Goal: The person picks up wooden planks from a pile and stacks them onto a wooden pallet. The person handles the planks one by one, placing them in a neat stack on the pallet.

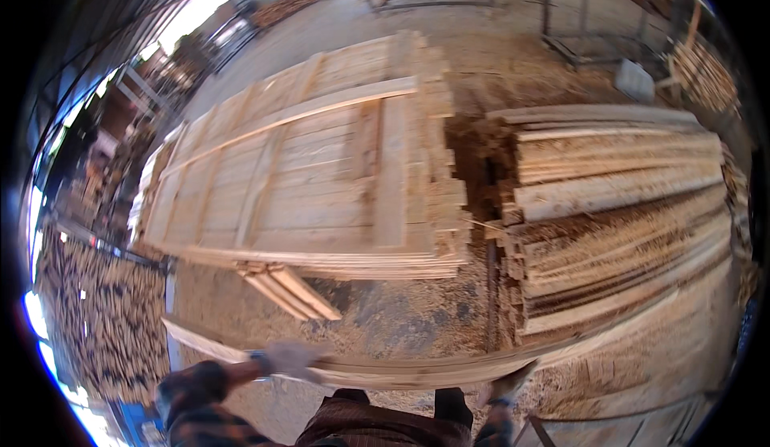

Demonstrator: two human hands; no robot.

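Across my body, at waist height, lies a long bundle of thin wooden boards [417, 372], reaching from the far left past my right side. My left hand [293, 360], in a pale glove and blurred by motion, is closed over the boards left of my middle. Lower right, my right hand [507, 386] grips the same boards from the near side; its fingers are partly hidden. Ahead stands a large stack of planks [313, 166], with one narrow board [297, 118] lying slantwise across its top.
Rough-edged slabs [626, 170] are piled to the right, beside the plank stack. Short timbers [293, 293] stick out beneath the stack's near edge. A wall of stacked wood [100, 311] stands at left. Sawdust covers the ground [401, 319]. Metal frames [437, 0] stand farther off.
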